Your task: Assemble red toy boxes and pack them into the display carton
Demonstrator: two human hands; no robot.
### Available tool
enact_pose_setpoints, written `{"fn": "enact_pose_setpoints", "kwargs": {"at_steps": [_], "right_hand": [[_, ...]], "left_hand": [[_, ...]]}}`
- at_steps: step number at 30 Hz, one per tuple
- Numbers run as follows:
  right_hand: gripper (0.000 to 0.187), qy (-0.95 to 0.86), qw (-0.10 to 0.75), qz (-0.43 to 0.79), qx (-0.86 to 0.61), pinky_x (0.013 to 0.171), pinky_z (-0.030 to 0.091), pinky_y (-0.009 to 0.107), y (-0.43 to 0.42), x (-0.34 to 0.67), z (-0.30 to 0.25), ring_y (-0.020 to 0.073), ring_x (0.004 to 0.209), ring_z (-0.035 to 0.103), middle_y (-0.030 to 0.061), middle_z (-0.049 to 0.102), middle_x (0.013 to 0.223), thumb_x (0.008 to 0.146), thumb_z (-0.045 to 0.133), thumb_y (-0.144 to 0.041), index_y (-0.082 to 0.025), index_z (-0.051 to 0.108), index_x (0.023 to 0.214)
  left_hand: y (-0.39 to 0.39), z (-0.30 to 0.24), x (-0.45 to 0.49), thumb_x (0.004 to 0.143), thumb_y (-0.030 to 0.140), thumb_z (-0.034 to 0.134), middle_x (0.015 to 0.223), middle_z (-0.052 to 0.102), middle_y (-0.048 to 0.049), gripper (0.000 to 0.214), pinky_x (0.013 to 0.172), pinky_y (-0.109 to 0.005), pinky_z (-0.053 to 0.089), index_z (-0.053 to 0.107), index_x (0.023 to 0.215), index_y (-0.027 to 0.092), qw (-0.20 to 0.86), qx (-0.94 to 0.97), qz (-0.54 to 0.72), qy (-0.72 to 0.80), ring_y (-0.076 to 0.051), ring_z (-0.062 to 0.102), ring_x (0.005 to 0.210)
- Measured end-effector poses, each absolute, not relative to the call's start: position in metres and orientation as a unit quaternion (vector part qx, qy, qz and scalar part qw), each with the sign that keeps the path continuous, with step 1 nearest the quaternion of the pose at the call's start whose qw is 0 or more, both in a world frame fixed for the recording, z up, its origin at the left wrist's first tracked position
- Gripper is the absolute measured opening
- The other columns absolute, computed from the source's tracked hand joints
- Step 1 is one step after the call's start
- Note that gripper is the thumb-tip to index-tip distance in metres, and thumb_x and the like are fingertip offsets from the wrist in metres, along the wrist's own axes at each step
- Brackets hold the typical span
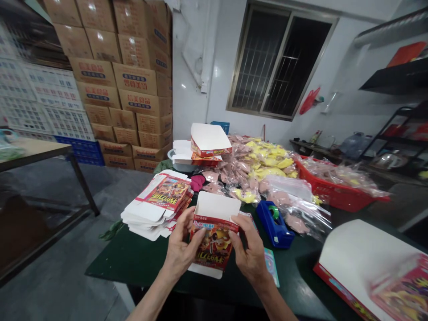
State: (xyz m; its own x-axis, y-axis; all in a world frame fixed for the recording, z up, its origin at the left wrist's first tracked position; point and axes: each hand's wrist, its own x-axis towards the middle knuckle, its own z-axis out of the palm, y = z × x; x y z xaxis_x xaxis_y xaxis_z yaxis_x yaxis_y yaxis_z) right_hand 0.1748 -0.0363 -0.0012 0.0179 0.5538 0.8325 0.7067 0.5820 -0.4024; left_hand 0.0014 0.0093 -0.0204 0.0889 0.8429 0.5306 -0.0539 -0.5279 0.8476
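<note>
Both my hands hold a small printed red carton (212,243) upright over the dark green table (133,261). Its white top flap stands open. My left hand (180,247) grips the carton's left side, thumb on the front face. My right hand (249,252) grips its right side, thumb near the top edge. A stack of flat unfolded cartons (157,205) lies just left of my hands. A blue tape dispenser (274,223) sits to the right.
Bagged pink and yellow goods (257,169) are heaped mid-table, beside a red basket (334,191) of more bags. Assembled cartons (207,142) stand at the back, a large open box (368,267) at the right. Stacked cardboard boxes (123,84) line the wall; another table (36,151) stands left.
</note>
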Motion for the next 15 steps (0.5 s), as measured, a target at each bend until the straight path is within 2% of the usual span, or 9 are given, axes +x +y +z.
{"fn": "enact_pose_setpoints", "kwargs": {"at_steps": [3,7,11,15], "right_hand": [[0.031,-0.705,0.547,-0.052,-0.449,0.087,0.050,0.037,-0.040,0.178,0.004,0.0198,0.103,0.058,0.0084,0.059,0.108,0.085,0.051,-0.014,-0.023,0.052,0.115],[0.030,-0.714,0.538,-0.032,-0.447,0.085,0.052,0.035,-0.042,0.186,0.013,0.0199,0.102,0.059,0.0084,0.060,0.108,0.084,0.054,-0.015,-0.023,0.055,0.113],[0.029,-0.712,0.536,-0.013,-0.453,0.081,0.052,0.034,-0.038,0.196,0.015,0.0197,0.099,0.060,0.0082,0.061,0.106,0.084,0.056,-0.016,-0.023,0.056,0.112],[0.020,-0.692,0.557,-0.003,-0.459,0.081,0.049,0.031,-0.035,0.200,0.006,0.0180,0.098,0.059,0.0069,0.060,0.104,0.086,0.051,-0.015,-0.022,0.059,0.104]], "left_hand": [[0.005,-0.014,0.007,0.087,0.029,0.052,0.112,0.065,-0.0086,0.037,0.084,-0.029,0.053,0.044,0.121,0.020,0.350,0.596,0.651,0.313,-0.018,0.064,0.099],[0.000,-0.002,0.013,0.088,0.026,0.050,0.120,0.059,-0.0095,0.036,0.088,-0.030,0.050,0.045,0.123,0.021,0.267,0.624,0.657,0.329,-0.019,0.060,0.106],[0.003,0.000,0.017,0.088,0.019,0.048,0.109,0.061,-0.0068,0.027,0.085,-0.028,0.049,0.053,0.114,0.021,0.182,0.666,0.650,0.318,-0.017,0.060,0.099],[0.006,-0.004,0.022,0.087,0.017,0.046,0.096,0.061,-0.0059,0.017,0.079,-0.027,0.048,0.058,0.099,0.019,0.170,0.687,0.642,0.296,-0.016,0.060,0.091]]}}
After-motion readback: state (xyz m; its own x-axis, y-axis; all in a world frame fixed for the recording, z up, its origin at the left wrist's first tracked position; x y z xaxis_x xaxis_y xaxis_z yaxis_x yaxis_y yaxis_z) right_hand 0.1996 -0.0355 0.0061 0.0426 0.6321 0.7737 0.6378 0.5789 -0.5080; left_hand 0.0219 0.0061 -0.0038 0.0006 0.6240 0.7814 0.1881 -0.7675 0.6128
